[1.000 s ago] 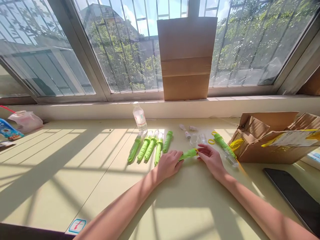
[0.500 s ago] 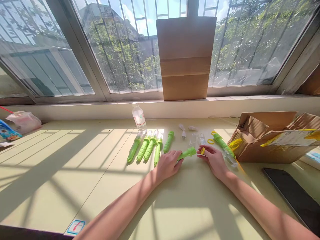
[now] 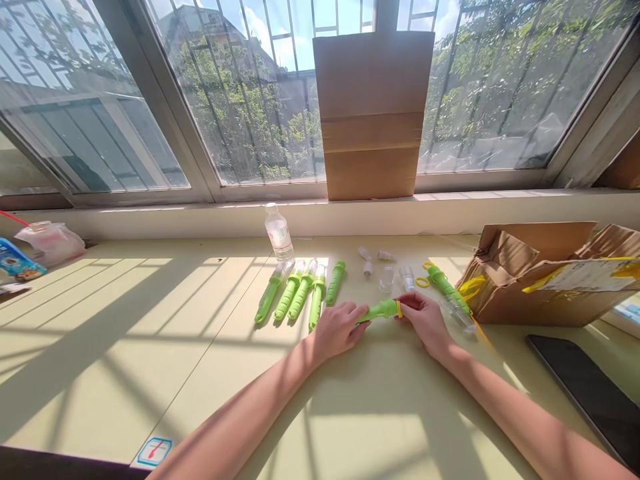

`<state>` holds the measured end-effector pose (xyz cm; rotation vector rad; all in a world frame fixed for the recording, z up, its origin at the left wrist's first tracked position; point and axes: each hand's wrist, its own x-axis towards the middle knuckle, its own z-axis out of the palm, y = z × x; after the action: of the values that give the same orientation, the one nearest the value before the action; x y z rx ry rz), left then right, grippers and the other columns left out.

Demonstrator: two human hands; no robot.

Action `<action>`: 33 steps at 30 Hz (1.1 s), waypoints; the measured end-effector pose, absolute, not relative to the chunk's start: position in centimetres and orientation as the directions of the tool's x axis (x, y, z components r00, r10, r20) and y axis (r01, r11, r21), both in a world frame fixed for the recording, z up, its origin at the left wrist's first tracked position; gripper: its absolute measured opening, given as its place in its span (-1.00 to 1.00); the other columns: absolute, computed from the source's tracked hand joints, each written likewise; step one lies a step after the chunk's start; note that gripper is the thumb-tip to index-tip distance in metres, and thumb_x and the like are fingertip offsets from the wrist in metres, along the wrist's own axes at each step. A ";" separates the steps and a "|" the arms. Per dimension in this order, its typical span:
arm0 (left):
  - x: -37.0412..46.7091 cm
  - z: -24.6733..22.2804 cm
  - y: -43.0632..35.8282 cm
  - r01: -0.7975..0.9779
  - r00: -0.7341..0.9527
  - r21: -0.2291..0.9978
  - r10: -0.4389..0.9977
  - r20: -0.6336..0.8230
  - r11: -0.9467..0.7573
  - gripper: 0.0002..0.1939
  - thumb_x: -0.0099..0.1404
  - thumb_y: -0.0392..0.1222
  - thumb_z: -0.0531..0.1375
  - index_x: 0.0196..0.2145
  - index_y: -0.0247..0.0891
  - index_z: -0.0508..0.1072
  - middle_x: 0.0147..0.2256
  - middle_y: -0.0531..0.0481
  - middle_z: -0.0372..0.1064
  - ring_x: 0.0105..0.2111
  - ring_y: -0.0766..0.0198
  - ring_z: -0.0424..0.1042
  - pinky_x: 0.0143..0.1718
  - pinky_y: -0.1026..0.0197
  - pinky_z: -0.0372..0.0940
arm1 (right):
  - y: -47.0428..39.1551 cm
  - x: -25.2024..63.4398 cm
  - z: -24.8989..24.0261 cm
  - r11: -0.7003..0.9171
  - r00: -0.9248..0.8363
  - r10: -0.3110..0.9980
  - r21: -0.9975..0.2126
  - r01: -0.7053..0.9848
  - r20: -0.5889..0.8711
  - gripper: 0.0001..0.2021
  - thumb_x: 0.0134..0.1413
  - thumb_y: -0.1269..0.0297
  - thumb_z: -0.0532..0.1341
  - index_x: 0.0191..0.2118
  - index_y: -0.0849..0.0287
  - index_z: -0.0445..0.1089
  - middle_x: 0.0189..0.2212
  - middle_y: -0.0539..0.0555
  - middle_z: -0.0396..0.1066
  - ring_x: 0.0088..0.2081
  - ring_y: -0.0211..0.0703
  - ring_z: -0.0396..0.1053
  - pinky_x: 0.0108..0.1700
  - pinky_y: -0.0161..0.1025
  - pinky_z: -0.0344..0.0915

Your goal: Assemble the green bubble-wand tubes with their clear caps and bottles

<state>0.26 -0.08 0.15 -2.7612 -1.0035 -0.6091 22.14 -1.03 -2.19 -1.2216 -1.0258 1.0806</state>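
My left hand (image 3: 341, 328) is closed around a green ribbed plastic tube (image 3: 379, 310), its threaded end pointing right. Between the fingertips of my right hand (image 3: 424, 320) is a small yellow ring (image 3: 399, 309), held at the tube's threaded end; whether it is round the end or only against it I cannot tell. Beyond my hands lie a clear cup-like cap (image 3: 386, 280) and a clear ribbed piece (image 3: 407, 278). Another yellow ring (image 3: 423, 282) rests to their right. Left of my left hand are several green tubes with clear tops (image 3: 295, 293) and a green tube without one (image 3: 335, 283).
Small white parts (image 3: 367, 261) lie toward the back. A green tube with a clear part (image 3: 449, 293) leans near an open cardboard box (image 3: 545, 287). A phone (image 3: 575, 387) lies at right, a water bottle (image 3: 279, 235) stands behind the tubes. Cardboard (image 3: 374, 120) covers part of the window.
My right hand has brought the yellow ring left to the end of the green tube. The left hand has barely moved and keeps its hold.
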 end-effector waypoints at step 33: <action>0.2 -0.1 0.1 0.658 0.664 0.053 0.612 0.429 -0.751 -0.78 0.37 -0.10 -0.01 -0.10 -0.19 0.30 -0.38 0.01 0.32 -0.41 0.27 0.33 -0.48 0.26 0.11 | -1.2 21.7 -2.3 0.053 0.215 0.975 -0.998 0.026 0.057 -0.63 -0.09 0.06 0.27 -0.15 0.11 0.50 -0.25 0.09 0.50 -0.19 -0.01 0.41 -0.35 -0.19 0.45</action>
<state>0.24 0.10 -0.15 -2.7682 -1.0599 -0.6541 21.72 -1.18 -2.30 -1.2778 -1.0878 0.9990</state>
